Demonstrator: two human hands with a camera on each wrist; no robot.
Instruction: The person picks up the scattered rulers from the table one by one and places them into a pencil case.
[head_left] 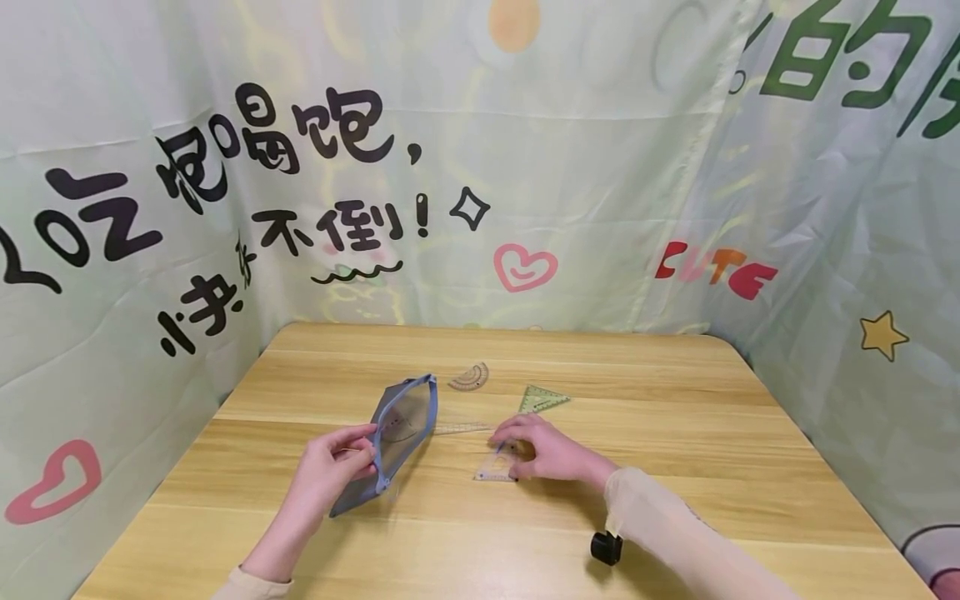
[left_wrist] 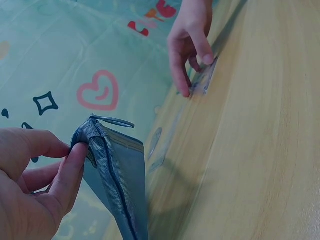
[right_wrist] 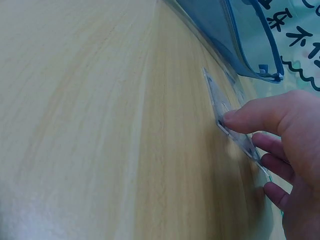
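Observation:
A blue zippered pouch [head_left: 407, 421] stands open-mouthed on the table, left of centre. My left hand [head_left: 330, 471] pinches its near rim between thumb and fingers, which the left wrist view shows at the end of the zipper edge [left_wrist: 112, 175]. Right of the pouch, a clear triangular set square [head_left: 491, 468] is low over the wood. My right hand [head_left: 551, 450] grips this set square, with the thumb on its near side and the fingers along the far edge in the right wrist view. A clear ruler [head_left: 461, 429] lies between pouch and right hand, partly hidden.
Behind the pouch lies a clear protractor [head_left: 468, 379]. A green set square [head_left: 542, 397] is just beyond the right hand. Under the right sleeve shows a small black object [head_left: 606, 547]. Printed curtains [head_left: 585, 167] enclose the wooden table [head_left: 637, 375] at the back and sides.

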